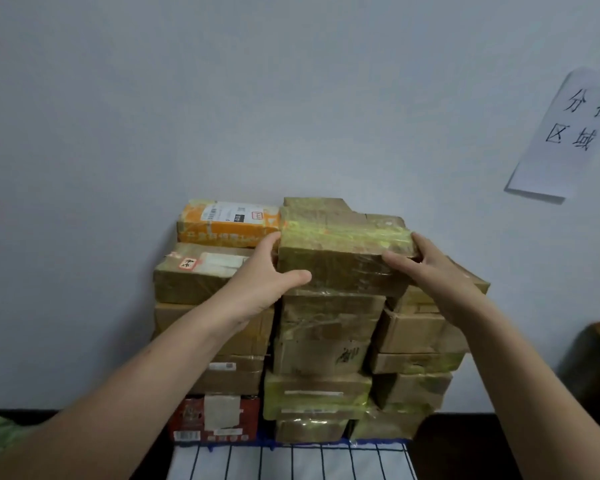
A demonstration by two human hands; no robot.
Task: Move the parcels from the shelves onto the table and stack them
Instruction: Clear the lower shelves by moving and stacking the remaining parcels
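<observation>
Both arms are bare: the left forearm [146,368] enters from 7 o'clock, the right forearm [534,368] from 5 o'clock, each uncovered from frame edge to wrist. The left grip [260,282] and the right grip [437,275] are bare as well.

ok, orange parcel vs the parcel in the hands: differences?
The orange parcel is orange with a white label; the held parcel is brown cardboard under yellowish tape. The orange parcel tops the left stack; the held parcel, gripped by left hand and right hand, tops the middle one. Both are boxes.
</observation>
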